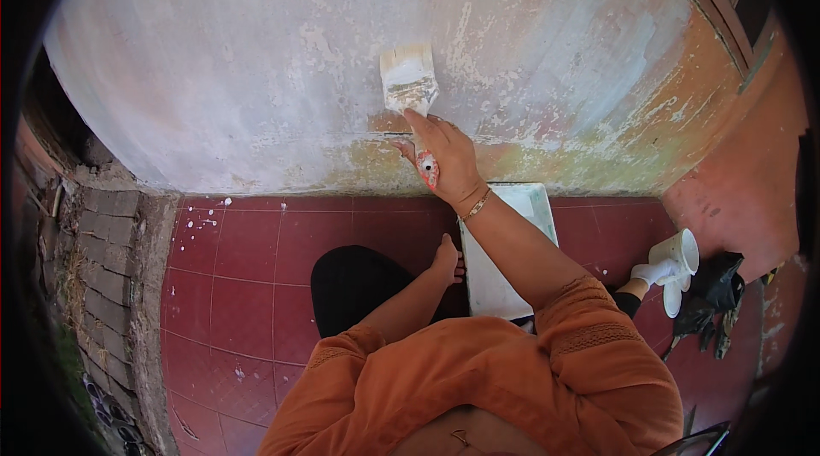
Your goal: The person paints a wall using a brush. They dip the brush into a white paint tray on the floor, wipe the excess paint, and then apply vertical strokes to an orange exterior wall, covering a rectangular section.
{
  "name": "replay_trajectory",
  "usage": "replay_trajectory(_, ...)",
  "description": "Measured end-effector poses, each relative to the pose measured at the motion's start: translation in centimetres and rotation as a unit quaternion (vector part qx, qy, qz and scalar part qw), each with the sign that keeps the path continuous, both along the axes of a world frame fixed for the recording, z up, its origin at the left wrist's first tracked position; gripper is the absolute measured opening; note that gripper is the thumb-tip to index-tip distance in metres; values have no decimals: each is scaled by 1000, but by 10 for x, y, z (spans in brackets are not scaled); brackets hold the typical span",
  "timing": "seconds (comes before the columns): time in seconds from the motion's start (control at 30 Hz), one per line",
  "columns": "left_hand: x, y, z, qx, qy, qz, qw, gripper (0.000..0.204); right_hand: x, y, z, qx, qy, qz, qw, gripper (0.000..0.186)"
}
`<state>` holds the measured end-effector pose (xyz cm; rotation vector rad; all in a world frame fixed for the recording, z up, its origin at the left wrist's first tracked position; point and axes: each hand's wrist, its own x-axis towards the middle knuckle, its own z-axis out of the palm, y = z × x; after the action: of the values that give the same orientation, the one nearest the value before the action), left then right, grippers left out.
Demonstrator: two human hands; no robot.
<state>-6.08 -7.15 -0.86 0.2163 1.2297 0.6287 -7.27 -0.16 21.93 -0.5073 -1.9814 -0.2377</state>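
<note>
My right hand is closed round the handle of a wide paintbrush. The brush points up, its pale, paint-coated bristles against the patchy wall. A red and white pattern and a hole show at the handle's end. Lower down, my left hand is beside the left edge of a white paint tray, fingers apart with nothing visible in them. The long tray lies on the floor below my right forearm, which covers part of it.
Red floor tiles carry white paint spots at the left. To the right are a white bucket, a black plastic bag and a white-covered hand or foot; I cannot tell which. Grey paving borders the far left.
</note>
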Motion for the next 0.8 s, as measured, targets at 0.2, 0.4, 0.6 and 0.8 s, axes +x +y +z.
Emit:
replay_trajectory(0.2,6,-4,-13,81,15,-31,996,63,6,-26,-100,-141,-127,-61,980,43)
replay_trajectory(0.4,28,25,-128,201,-114,-29,972,41,-26,-49,-88,-239,-102,42,965,36)
replay_trajectory(0.6,16,22,-94,343,23,-168,924,30,-76,-16,-55,-232,94,178,952,31)
replay_trajectory(0.8,3,6,-13,3,23,-26,999,68,3,9,-56,-538,334,71,770,37)
